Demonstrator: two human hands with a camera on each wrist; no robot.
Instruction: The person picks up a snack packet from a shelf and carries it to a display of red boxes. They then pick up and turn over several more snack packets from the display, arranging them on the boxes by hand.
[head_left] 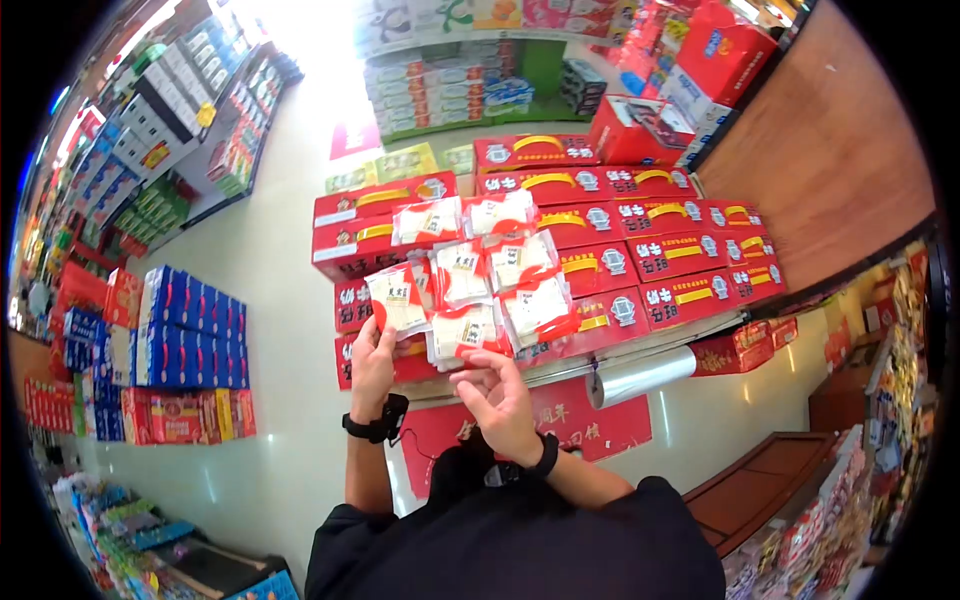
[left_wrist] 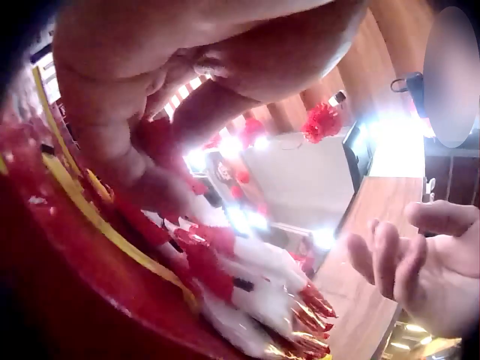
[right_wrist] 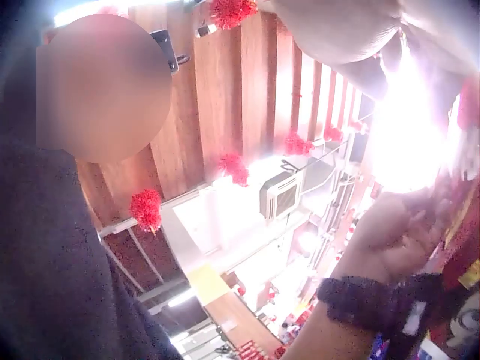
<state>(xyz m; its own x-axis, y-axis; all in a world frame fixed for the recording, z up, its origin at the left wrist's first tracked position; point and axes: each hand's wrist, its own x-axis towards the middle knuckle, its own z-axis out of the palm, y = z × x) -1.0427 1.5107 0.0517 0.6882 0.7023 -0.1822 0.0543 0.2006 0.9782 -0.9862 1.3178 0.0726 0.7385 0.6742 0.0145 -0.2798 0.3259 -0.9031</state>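
My left hand (head_left: 373, 370) pinches the lower edge of a white-and-red plastic packet (head_left: 400, 298) at the left end of a group of similar packets. Close up in the left wrist view, that hand's fingers (left_wrist: 112, 142) come down on red wrapping, with shiny white-and-red packets (left_wrist: 255, 277) just beyond. The right hand (head_left: 500, 400) hovers by the front of the group with fingers loosely bent and nothing in them. Nearest to it is the front packet (head_left: 467, 330). Several packets lie in rough rows on red cartons (head_left: 590, 265) with yellow handles.
A silvery roll (head_left: 645, 377) sticks out at the stack's front edge, above a red floor mat (head_left: 620, 430). Blue boxes (head_left: 195, 325) stand stacked to the left. A brown wooden panel (head_left: 810, 130) flanks the cartons on the right, and stocked shelves (head_left: 430, 90) stand behind.
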